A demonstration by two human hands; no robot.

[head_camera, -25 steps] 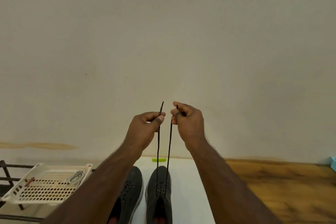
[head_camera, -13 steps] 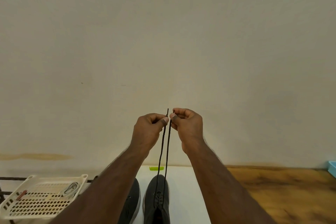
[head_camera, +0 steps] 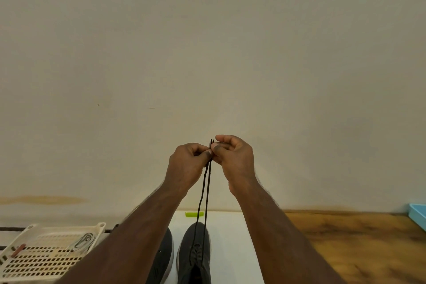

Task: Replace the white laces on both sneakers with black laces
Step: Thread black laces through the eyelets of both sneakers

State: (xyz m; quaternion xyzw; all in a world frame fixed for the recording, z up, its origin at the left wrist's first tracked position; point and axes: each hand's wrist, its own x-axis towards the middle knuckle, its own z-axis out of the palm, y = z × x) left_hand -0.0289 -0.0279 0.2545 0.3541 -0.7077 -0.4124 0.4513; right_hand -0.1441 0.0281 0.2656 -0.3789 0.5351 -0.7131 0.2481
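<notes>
**Two hands pinched the ends of one black lace above the right sneaker**

The left hand (head_camera: 187, 166) was raised in front of the pale wall (head_camera: 207, 53), its thumb and forefinger pinching one strand of the black lace (head_camera: 205, 191) near the tip. The right hand (head_camera: 234, 159) was just beside it, at 3 o'clock from the left hand, and its thumb and forefinger pinched the other strand. The fingertips of both hands were almost touching, so the two lace tips stood side by side, sticking out a little at 12 o'clock above the fingers.

From the hands the two strands hung down toward 6 o'clock, close together and nearly parallel, to the right sneaker (head_camera: 194, 253). This dark grey shoe stood on a white sheet (head_camera: 232, 249) with its toe pointing to the wall. The lace was crossed through the eyelets on the top of this shoe.

Going from left to right along the bottom: a cream plastic basket (head_camera: 34, 260) with slots was at 9 o'clock from the shoes, and inside it lay a coiled pale lace (head_camera: 84, 241). Then came the left sneaker (head_camera: 164, 258), partly hidden by the left forearm and just beside the right one. A small green object (head_camera: 194, 214) lay at 12 o'clock from the shoes, at the wall. Farther right was the wooden table (head_camera: 357, 244), and a light blue tray (head_camera: 418, 215) at the frame's edge.
</notes>
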